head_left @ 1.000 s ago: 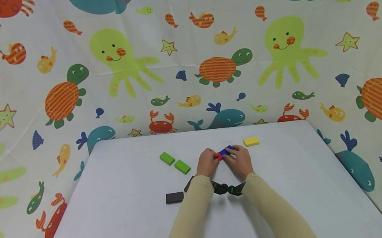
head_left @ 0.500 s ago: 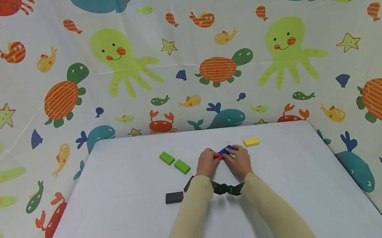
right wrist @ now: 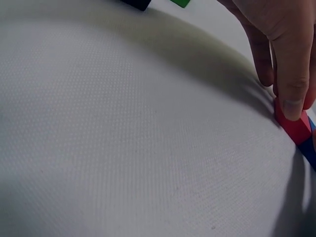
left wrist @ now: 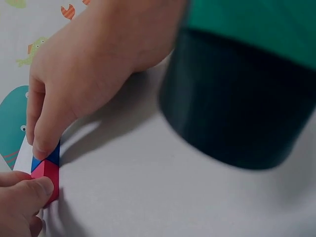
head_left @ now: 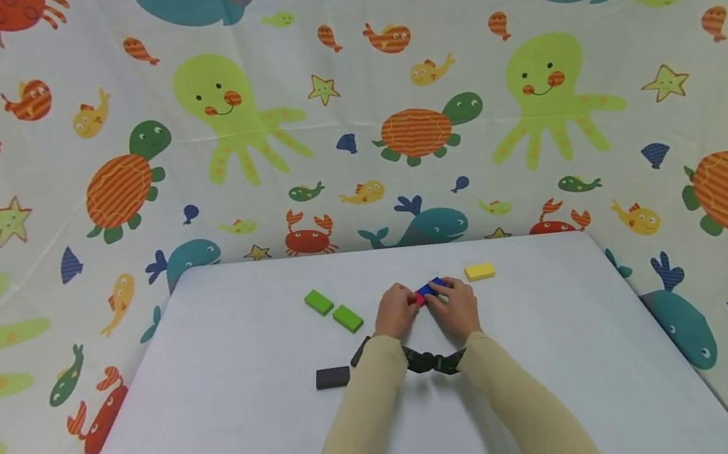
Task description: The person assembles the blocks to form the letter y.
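Note:
Far along the table's middle, my left hand (head_left: 395,310) pinches a small red block (left wrist: 51,172) between thumb and fingers. Facing it, my right hand (head_left: 461,303) holds a blue block (head_left: 430,287) with thumb and fingertips. The two blocks meet end to end in one slanted line on the table. In the left wrist view, the right hand (left wrist: 74,79) comes down on the blue block from above. Fingers of the left hand (right wrist: 291,64) cover part of the red block in the right wrist view, and the blue block is cut off at its edge.
Two green blocks (head_left: 347,318) lie left of the hands. A yellow block (head_left: 480,272) is to the right. Near the left sleeve rests a black block (head_left: 333,377), with another dark piece (head_left: 360,350) partly hidden by that arm. A patterned sheet (head_left: 339,167) hangs behind the white table (head_left: 227,443).

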Demonstrator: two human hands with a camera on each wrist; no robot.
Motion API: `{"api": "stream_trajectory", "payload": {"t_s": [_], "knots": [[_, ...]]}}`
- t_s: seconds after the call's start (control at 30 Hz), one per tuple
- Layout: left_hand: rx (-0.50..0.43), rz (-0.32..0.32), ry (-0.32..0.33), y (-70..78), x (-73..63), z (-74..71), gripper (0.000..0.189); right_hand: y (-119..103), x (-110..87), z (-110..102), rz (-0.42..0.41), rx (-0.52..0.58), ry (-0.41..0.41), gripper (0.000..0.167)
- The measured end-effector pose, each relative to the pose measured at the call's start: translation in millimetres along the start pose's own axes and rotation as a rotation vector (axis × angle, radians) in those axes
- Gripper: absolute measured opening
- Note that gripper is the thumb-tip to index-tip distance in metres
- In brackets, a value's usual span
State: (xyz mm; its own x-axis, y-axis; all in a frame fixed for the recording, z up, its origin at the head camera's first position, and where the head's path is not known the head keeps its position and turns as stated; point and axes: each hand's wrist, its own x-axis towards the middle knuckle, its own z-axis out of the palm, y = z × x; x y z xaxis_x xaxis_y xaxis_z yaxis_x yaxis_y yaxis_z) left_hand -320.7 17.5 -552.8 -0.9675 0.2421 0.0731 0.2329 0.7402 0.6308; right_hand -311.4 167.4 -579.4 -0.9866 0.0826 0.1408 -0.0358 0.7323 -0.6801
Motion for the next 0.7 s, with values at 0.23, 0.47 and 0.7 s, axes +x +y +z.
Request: {"api": "stream_trajectory", "payload": {"t_s": [0.23, 0.47, 0.7], "knots": [[0.007, 0.009, 0.011, -1.3, -1.1, 0.9, 0.013, -1.3, -1.2, 1.5, -0.006, -0.007, 0.017, 0.042], [-0.002, 0.009, 0.020, -0.8, -4.8, -1.7, 0.016, -1.3, -0.2, 4.7, -0.019, -0.001, 0.041, 0.044], [0.012, 0.008, 0.043, 3.5, -7.8, 1.2, 0.020, 4.8, 5.1, -3.2, -0.030, 0.018, 0.023, 0.044]]}}
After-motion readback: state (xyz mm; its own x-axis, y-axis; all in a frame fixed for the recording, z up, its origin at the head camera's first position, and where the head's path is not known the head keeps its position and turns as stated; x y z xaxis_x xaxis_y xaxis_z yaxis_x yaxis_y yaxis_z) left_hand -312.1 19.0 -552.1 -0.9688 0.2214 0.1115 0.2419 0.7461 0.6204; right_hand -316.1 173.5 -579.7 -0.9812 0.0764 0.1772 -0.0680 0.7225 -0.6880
